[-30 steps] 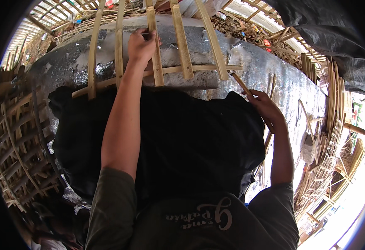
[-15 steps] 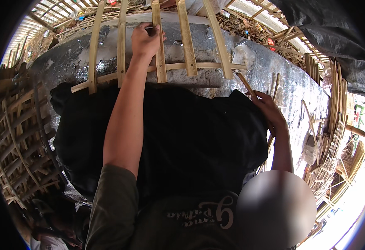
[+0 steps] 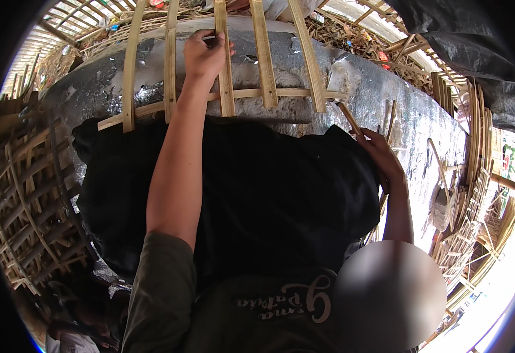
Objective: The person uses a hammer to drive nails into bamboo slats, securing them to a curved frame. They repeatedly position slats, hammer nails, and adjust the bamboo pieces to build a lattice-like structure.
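A bamboo frame spreads in front of me: several flat pale slats, among them a middle slat (image 3: 227, 88), run away from me. They cross a thin bamboo crosspiece (image 3: 247, 93) near their lower ends. My left hand (image 3: 203, 57) is closed round the middle slat, fingertips showing past its right edge. Something dark between thumb and forefinger is too small to make out. Over on the right, my right hand (image 3: 380, 154) is closed on a narrow bamboo strip (image 3: 349, 119), whose tip points up and left toward the crosspiece's end. Black cloth (image 3: 269, 188) covers my lap.
Below the frame lies a worn silvery sheet (image 3: 410, 117). Woven bamboo lattice (image 3: 34, 206) stands at left, and bundled bamboo strips (image 3: 475, 159) at right. Bamboo scraps and litter (image 3: 351, 44) lie at the back. Dark plastic sheeting (image 3: 469, 53) hangs top right.
The slats on the left and the crosspiece's left end have shifted very slightly left. Both hands keep their grips, almost unmoved.
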`<move>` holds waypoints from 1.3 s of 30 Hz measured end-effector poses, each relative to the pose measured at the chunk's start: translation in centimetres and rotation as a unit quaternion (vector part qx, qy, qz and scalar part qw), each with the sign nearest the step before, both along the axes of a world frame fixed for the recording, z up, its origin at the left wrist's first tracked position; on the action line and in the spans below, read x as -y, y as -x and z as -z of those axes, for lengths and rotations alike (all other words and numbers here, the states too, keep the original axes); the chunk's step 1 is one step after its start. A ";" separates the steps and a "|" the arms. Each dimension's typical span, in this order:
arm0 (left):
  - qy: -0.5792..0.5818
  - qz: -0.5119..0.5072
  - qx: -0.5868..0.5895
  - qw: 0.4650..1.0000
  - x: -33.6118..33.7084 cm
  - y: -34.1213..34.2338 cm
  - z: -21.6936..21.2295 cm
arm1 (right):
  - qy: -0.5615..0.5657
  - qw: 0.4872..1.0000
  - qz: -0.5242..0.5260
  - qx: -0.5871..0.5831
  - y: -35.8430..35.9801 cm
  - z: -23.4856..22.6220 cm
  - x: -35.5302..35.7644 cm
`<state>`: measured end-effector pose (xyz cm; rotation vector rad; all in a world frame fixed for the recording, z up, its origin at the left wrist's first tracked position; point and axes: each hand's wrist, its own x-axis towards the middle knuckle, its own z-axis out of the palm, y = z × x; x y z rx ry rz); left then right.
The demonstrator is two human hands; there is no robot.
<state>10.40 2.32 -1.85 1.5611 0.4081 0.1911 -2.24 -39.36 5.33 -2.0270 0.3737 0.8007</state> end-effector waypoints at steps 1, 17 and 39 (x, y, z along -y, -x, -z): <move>0.003 0.006 0.002 1.000 0.1 0.1 -0.2 | 0.015 1.000 -0.002 0.012 0.1 0.6 0.3; 0.040 0.003 0.009 0.999 0.6 0.3 -1.0 | 0.022 0.999 0.029 0.001 0.1 0.3 0.0; 0.020 -0.003 0.027 0.999 1.4 0.1 -1.0 | 0.098 0.985 -0.140 -0.004 -2.1 0.9 0.9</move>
